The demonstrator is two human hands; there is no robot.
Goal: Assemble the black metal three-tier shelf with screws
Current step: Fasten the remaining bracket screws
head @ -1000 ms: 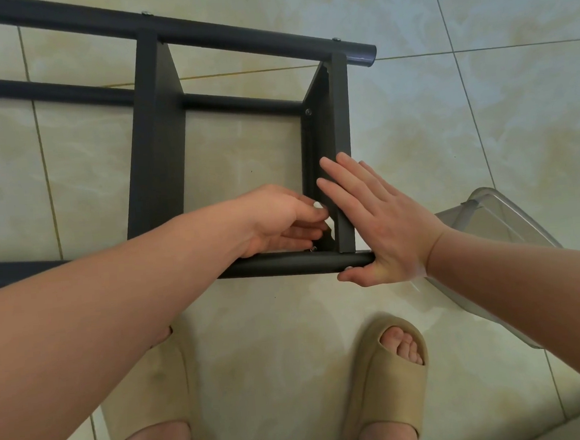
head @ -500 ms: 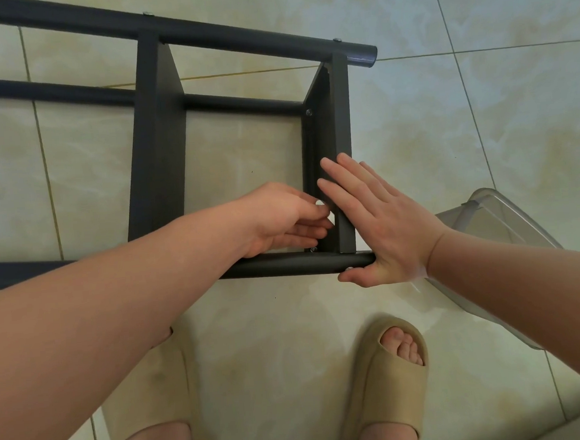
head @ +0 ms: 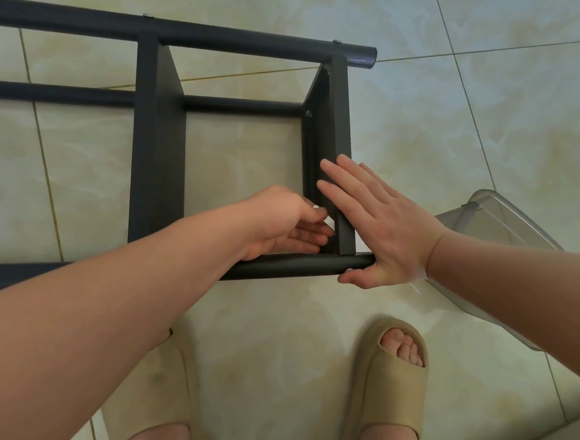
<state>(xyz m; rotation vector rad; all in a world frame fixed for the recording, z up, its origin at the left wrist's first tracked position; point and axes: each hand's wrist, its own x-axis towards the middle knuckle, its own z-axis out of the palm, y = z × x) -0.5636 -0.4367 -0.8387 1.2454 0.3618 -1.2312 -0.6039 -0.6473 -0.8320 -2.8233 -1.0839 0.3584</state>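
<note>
Left hand (head: 289, 223) is tucked into the inside corner where the end panel (head: 340, 130) meets the near tube (head: 285, 267). Its fingers are curled, with thumb and forefinger drawn together right at the joint. Looks to me like it's working a screw in by hand, but whatever's in that pinch is hidden, so I can't tell if it's actually gripping anything.

Right hand (head: 385, 227) is wide open: fingers flat against the outer face of that panel, thumb hooked under the tube's end. Basically it's bracing the corner.

So my read is we're fastening the end tier at its near corner. One screw head (head: 347, 270) shows on the tube by the right thumb. The next move calls for keeping the panel steady so the holes line up and the screw goes in straight, and then probably a tool to snug it down.

The black metal shelf (head: 157, 153) lies on its side on the tiled floor (head: 477, 69), right in front of the person's beige slippers (head: 385, 378). A clear plastic container (head: 508, 218) sits on the floor just past the right wrist.
</note>
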